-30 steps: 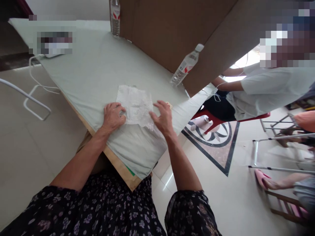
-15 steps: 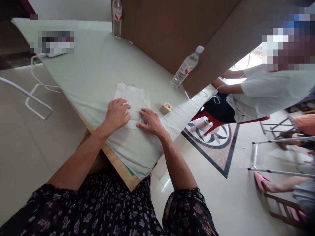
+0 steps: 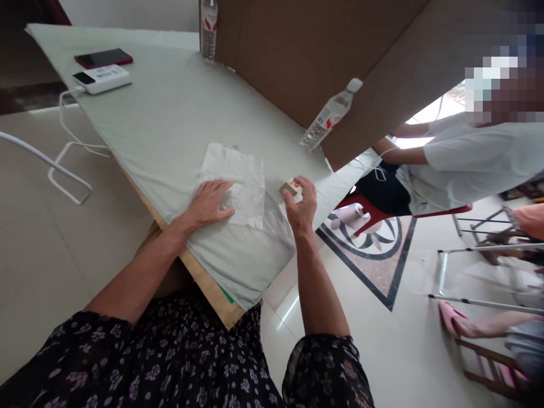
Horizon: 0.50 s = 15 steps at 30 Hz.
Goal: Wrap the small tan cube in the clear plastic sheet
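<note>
A crinkled, whitish, partly see-through sheet (image 3: 246,195) lies spread out near the table's corner. My left hand (image 3: 210,203) rests flat on its left part, fingers stretched. To the right of the sheet, my right hand (image 3: 302,205) has its thumb and fingers around a small matchbox (image 3: 289,187) with a brown side and a pale, red-marked top. The fingers hide part of the box, which is at the tabletop; I cannot tell whether it is lifted.
On the cloth-covered table (image 3: 170,113) a water bottle (image 3: 327,116) leans against a large cardboard panel (image 3: 289,51); another bottle (image 3: 208,31) stands farther back. A phone (image 3: 104,58) and a white device (image 3: 102,78) with a cable lie far left. A person in a white sleeve (image 3: 459,150) sits right.
My right hand has left the sheet, moved right and closed around the matchbox. My left hand stays on the sheet. The view has shifted slightly.
</note>
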### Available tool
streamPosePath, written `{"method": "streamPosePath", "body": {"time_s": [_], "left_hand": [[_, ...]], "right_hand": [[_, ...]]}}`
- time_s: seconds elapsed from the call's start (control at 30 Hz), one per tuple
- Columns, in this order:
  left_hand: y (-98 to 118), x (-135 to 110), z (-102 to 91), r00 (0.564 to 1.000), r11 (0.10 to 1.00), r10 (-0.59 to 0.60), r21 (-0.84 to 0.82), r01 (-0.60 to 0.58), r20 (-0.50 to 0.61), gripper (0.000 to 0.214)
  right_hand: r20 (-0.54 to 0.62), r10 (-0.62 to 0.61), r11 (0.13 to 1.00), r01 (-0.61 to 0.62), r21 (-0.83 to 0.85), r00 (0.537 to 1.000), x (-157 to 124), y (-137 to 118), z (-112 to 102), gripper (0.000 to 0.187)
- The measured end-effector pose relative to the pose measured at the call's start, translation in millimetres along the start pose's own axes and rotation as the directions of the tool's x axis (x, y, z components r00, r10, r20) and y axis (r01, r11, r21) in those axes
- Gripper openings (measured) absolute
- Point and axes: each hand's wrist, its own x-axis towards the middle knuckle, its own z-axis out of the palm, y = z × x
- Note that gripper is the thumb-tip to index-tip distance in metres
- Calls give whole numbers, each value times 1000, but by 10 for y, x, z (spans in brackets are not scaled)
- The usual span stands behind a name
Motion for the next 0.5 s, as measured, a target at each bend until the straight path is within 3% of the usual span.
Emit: {"method": "streamPosePath", "body": {"time_s": [0.1,0.17,0.27,0.4,0.5], "left_hand": [[-9,-7,20,993,999,-25,-36,20,-118,68],[-3,-14,19,982,996,-77,-48,70,-175,63],[29,-20,7,977,991,-131,-36,126,-171,62],[69,-22,6,978,991,-134,-3,136,-160,66],[79,-24,11,979,991,-134,3,136,-153,69]], "right_hand": [[-32,135,987,-137,-81,990,145,226,-32,62],[12,188,978,-186,-91,982,191,343,-2,60],[19,219,975,-218,-44,976,189,424,40,52],[53,229,970,-232,70,972,134,263,23,53],[150,111,975,-137,175,982,119,-68,60,58]]}}
